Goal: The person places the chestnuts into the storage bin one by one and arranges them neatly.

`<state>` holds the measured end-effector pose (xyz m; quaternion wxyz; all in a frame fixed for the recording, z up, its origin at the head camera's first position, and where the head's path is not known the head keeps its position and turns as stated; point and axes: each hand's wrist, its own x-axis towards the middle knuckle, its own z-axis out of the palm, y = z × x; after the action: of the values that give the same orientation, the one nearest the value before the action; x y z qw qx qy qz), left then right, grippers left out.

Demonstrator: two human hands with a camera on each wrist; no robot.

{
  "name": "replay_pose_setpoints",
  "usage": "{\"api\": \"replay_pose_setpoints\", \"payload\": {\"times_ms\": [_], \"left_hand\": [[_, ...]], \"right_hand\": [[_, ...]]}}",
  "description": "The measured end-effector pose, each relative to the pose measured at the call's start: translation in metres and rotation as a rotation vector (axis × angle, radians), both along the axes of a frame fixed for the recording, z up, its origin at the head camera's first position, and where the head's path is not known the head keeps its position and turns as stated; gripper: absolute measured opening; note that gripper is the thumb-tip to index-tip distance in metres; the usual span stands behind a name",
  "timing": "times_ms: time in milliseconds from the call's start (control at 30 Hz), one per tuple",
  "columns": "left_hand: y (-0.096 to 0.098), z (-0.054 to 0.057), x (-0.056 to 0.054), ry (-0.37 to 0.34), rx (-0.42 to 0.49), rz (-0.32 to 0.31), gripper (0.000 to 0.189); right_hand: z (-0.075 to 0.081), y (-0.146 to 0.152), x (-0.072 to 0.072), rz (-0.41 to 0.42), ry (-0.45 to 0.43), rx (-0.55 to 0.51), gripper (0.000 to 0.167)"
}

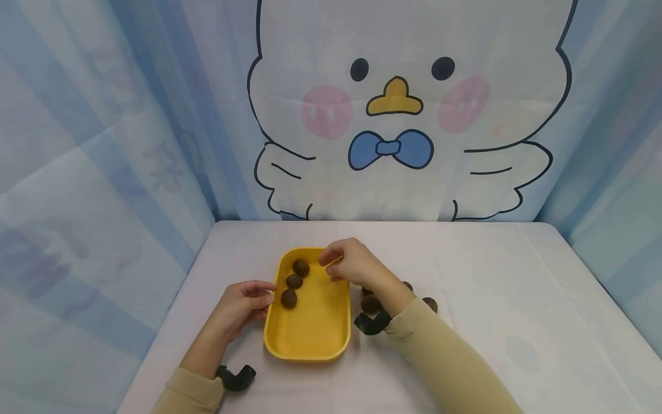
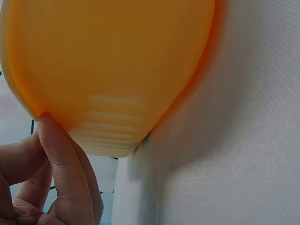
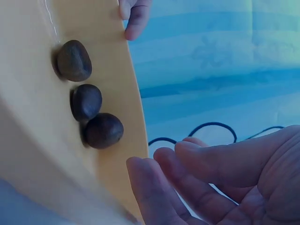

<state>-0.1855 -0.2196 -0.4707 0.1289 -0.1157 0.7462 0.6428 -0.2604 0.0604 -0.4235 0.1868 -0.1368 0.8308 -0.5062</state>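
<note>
A yellow tray [image 1: 308, 339] stands on the table, with three round, dark brown, nut-like pieces along its left side: a rear one [image 1: 301, 267], a middle one [image 1: 294, 281] and a front one [image 1: 289, 298]. My left hand [image 1: 243, 305] pinches the tray's left rim; the left wrist view shows the fingertips [image 2: 46, 123] right at that edge. Over the tray's far right part is my right hand [image 1: 354, 263], its fingers loosely bent. Nothing shows between those fingertips [image 3: 136, 166] in the right wrist view, where the three pieces lie beyond the hand.
Right of the tray, more brown pieces [image 1: 370, 304] lie on the white table [image 1: 496, 322], partly hidden by my right forearm. Another piece [image 1: 430, 303] sits farther right. A printed curtain [image 1: 393, 195] hangs behind the table, and others hang at both sides.
</note>
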Motion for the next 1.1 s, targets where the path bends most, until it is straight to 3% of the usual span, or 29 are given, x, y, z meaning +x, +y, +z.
{"api": "replay_pose_setpoints", "payload": {"times_ms": [367, 700, 1100], "left_hand": [[0.0, -0.001, -0.001, 0.008, 0.011, -0.022, 0.034], [-0.001, -0.002, -0.003, -0.006, -0.003, 0.001, 0.031], [-0.001, -0.002, -0.002, 0.003, -0.003, -0.006, 0.032]], "right_hand": [[0.009, 0.047, 0.013, -0.022, -0.013, -0.024, 0.026], [0.012, 0.091, 0.024, -0.057, 0.037, 0.058, 0.025], [0.002, 0.139, 0.037, -0.066, 0.112, 0.153, 0.031]]}}
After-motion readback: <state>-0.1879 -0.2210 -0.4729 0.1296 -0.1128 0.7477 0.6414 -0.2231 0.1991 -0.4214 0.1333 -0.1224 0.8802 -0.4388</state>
